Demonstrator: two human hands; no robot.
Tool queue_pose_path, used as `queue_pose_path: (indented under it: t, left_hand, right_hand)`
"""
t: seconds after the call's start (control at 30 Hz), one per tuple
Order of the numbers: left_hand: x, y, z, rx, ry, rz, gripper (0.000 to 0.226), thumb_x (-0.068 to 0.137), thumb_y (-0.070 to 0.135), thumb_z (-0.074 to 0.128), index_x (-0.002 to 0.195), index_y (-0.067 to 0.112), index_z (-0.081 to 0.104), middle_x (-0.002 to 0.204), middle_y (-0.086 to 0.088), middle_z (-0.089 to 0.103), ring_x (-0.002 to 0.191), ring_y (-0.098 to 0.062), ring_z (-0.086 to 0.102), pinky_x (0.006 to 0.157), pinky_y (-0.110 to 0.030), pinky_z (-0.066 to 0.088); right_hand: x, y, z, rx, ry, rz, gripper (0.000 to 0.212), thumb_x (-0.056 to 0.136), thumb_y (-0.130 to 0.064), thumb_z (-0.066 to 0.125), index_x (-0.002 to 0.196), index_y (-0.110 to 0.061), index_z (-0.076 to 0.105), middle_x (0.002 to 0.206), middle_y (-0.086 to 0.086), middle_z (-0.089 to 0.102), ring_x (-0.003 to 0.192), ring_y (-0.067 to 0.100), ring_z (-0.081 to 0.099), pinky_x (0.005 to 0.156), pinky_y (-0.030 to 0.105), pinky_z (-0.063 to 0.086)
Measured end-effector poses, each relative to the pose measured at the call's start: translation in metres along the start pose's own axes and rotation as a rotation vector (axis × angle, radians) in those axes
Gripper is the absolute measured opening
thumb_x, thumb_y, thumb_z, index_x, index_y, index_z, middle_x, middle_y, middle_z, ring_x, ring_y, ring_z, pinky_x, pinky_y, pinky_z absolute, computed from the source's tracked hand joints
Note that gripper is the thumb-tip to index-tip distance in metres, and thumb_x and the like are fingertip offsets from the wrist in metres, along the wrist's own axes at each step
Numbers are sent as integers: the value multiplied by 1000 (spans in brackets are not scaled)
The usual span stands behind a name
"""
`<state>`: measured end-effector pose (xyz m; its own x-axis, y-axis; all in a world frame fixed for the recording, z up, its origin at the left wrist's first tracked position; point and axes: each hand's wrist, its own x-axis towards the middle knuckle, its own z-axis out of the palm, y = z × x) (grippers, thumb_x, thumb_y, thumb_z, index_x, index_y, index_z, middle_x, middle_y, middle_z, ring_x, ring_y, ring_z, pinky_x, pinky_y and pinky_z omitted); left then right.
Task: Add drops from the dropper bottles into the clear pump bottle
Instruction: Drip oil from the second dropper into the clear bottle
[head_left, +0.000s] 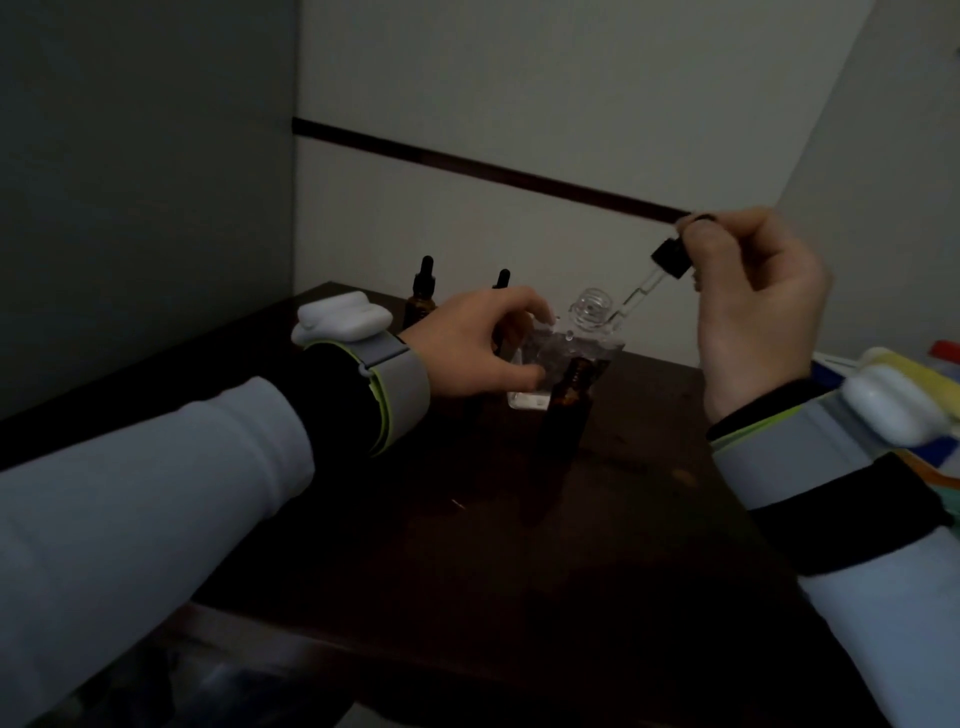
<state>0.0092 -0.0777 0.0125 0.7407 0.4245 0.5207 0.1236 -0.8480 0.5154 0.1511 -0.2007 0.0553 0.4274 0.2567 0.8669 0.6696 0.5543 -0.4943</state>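
The clear pump bottle (582, 338) stands uncapped on the dark table (467, 519), its threaded neck open. My left hand (478, 348) grips its left side. My right hand (753, 306) pinches the black bulb of a glass dropper (660, 270), tilted with its tip at the right rim of the bottle's neck. An open amber dropper bottle (569, 400) stands just in front of the clear bottle. Two capped amber dropper bottles stand behind my left hand: one (422, 293) at the left, the other (501, 280) mostly hidden.
Walls close in at the left and behind the table. Colourful items (930, 374) lie at the right edge beyond my right wrist. Both wrists wear grey bands with white devices.
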Motion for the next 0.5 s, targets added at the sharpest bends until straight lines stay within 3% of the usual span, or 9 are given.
queue_pose_path:
  t: [0.07, 0.17, 0.33, 0.4, 0.5]
  left_hand:
    - [0, 0, 0, 4, 0, 1, 41, 79, 24, 73, 115, 24, 55, 103, 2, 60, 95, -11, 57, 77, -18, 46]
    - [0, -1, 0, 8, -6, 3, 43, 78, 25, 73, 117, 24, 55, 105, 1, 61, 97, -12, 57, 82, -25, 49]
    - [1, -1, -1, 0, -6, 2, 41, 78, 24, 73, 114, 27, 54, 104, 3, 60, 96, -11, 57, 79, -20, 47]
    - [1, -1, 0, -3, 3, 5, 40, 78, 23, 73, 113, 25, 55, 101, 4, 59, 93, -10, 57, 75, -14, 44]
    - [1, -1, 0, 1, 10, 9, 40, 78, 23, 73, 113, 25, 56, 99, 5, 59, 91, -8, 56, 74, -11, 43]
  right_hand:
    - [-4, 2, 3, -23, -60, 6, 8, 74, -37, 57, 72, -28, 58, 66, -11, 61, 64, 0, 51, 62, 15, 42]
    - [-10, 4, 5, -67, -123, 18, 7, 74, -37, 57, 72, -30, 57, 78, 20, 63, 72, 9, 53, 67, 18, 45]
    - [-12, 6, 7, -108, -163, 45, 9, 76, -31, 60, 68, -33, 57, 65, 8, 60, 64, 13, 51, 60, 18, 42]
    - [-13, 5, 7, -96, -177, 52, 7, 76, -32, 60, 69, -32, 58, 74, 14, 64, 66, 24, 54, 63, 21, 45]
    - [-14, 4, 9, -94, -197, 51, 8, 73, -38, 57, 69, -31, 58, 79, 22, 64, 68, 21, 55, 64, 30, 46]
